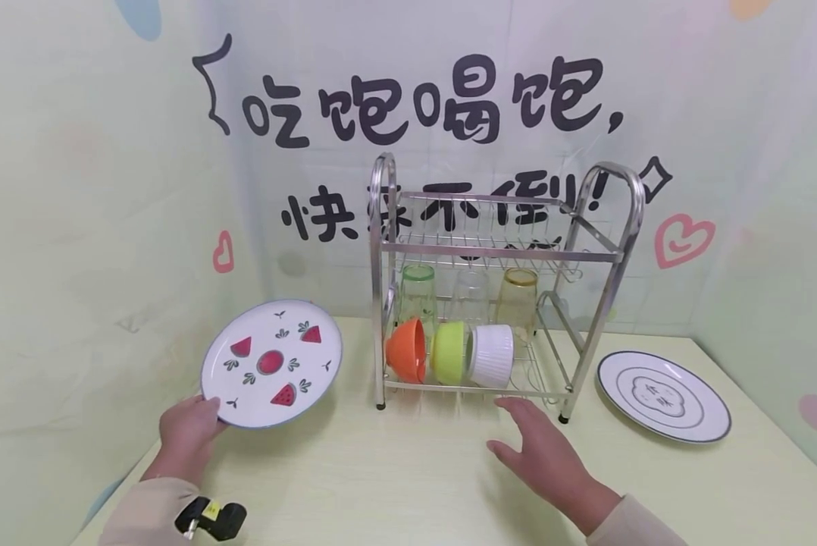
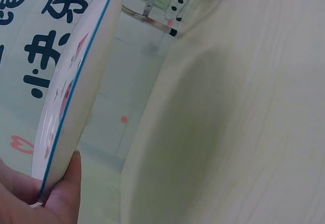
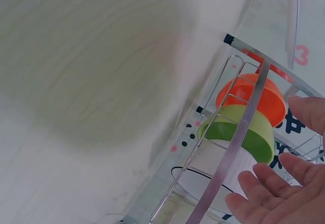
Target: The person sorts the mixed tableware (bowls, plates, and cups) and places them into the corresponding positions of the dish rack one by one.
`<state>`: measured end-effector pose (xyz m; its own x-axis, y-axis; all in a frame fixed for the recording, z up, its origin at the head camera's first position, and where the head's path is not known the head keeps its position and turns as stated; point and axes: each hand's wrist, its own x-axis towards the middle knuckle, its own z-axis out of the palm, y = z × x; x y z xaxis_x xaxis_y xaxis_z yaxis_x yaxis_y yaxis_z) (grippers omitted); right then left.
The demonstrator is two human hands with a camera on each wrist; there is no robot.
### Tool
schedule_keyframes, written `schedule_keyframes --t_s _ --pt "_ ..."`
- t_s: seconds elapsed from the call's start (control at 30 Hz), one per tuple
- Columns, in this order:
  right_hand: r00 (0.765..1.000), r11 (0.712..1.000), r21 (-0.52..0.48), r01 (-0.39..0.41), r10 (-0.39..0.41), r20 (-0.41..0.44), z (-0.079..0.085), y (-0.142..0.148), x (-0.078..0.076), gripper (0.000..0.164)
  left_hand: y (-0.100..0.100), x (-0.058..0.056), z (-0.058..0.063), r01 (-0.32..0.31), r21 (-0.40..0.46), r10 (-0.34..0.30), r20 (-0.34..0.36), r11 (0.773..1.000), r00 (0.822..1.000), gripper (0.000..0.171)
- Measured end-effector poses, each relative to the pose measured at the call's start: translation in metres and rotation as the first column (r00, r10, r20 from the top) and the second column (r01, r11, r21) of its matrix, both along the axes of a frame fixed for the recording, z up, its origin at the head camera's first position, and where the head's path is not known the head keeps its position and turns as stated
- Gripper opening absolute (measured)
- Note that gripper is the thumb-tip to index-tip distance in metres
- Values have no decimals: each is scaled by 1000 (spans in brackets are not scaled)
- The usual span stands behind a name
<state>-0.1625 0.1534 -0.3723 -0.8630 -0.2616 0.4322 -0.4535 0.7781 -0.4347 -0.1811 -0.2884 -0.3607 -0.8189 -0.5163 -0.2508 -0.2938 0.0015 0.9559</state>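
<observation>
My left hand (image 1: 189, 428) pinches the lower left rim of a white plate (image 1: 258, 398) with watermelon pictures and a blue edge. In the left wrist view the plate (image 2: 76, 97) is tilted up off the table, thumb on one face and fingers on the other. My right hand (image 1: 545, 455) holds nothing, its fingers apart, in front of the metal dish rack (image 1: 504, 252). On the rack's lower shelf an orange bowl (image 1: 405, 353), a green bowl (image 1: 449, 355) and a white ribbed bowl (image 1: 493, 356) lie on their sides.
Behind the bowls stand a green-rimmed glass (image 1: 418, 292), a clear glass (image 1: 472, 296) and an amber-rimmed glass (image 1: 518, 299). A white plate with dark rings (image 1: 695, 421) lies on the table (image 1: 395, 470) right of the rack. A printed curtain (image 1: 108, 227) surrounds the table.
</observation>
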Motion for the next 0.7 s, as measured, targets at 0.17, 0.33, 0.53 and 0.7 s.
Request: schedule_keyframes --t_s 0.17,0.33,0.53,0.7 --pt "1000 1000 -5 4 -4 25 1 2 0 51 8 1 7 7 31 -6 -34 999 999 50" --pt "1000 1000 -6 4 -4 27 3 2 -1 52 16 2 15 1 45 1 -49 999 999 50" --pt "999 1000 -3 -4 4 41 4 0 -2 52 26 3 23 -31 97 38 -80 995 996 49" --pt "999 1000 -3 -13 13 47 5 -2 -4 52 33 3 24 -33 111 46 -123 993 991 49"
